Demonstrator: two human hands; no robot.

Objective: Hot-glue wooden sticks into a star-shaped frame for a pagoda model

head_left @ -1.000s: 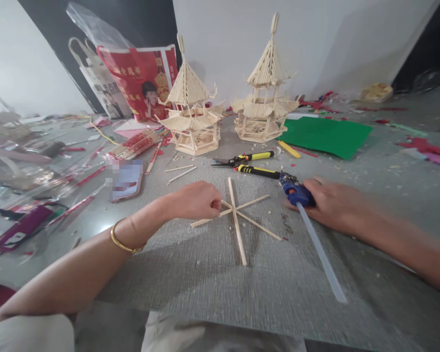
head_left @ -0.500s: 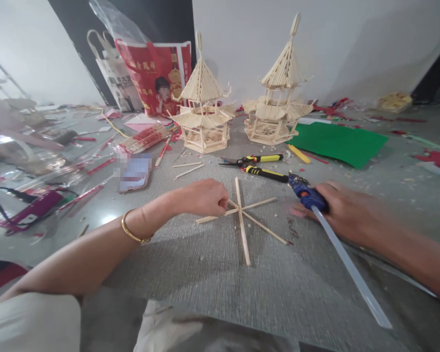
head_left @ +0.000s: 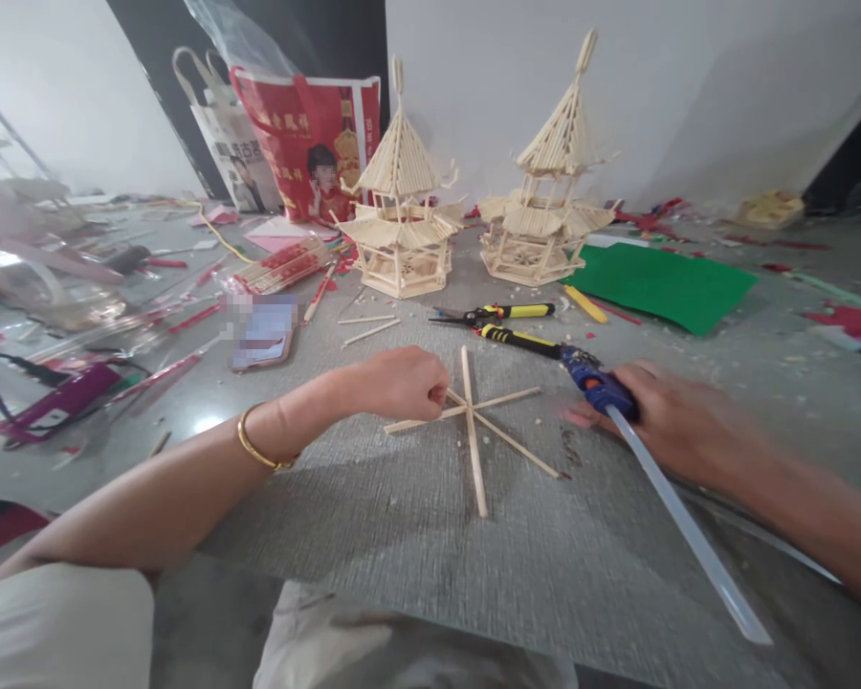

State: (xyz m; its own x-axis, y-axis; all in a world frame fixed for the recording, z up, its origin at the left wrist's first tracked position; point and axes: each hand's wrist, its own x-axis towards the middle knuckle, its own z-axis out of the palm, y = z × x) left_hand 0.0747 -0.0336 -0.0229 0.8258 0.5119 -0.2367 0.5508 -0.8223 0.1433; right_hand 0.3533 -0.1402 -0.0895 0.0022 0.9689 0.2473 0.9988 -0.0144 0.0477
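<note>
Several thin wooden sticks (head_left: 476, 469) lie crossed in a star on the grey table. My left hand (head_left: 408, 383), curled closed with a gold bangle at its wrist, rests over the star's upper-left side. One diagonal stick runs into its fingers; the fingertips are hidden. To the right, my right hand (head_left: 650, 407) is wrapped round a blue hot glue gun (head_left: 607, 388). A long translucent glue stick (head_left: 689, 526) juts from the gun's back towards me. The nozzle points away, close to the handles of black-and-yellow pliers (head_left: 520, 340).
Two wooden-stick pagoda models (head_left: 402, 234) stand behind the pliers. Near them lie a green sheet (head_left: 671, 282), a yellow-handled tool (head_left: 586, 303) and two loose sticks (head_left: 370, 332). A phone (head_left: 262, 332), a purple device (head_left: 50, 402), bagged sticks (head_left: 283, 266) and a red bag (head_left: 287, 144) are at left.
Both hands stay nearly where they were. The glue gun has shifted very slightly left, and the view has tilted a little. The crossed sticks look the same.
</note>
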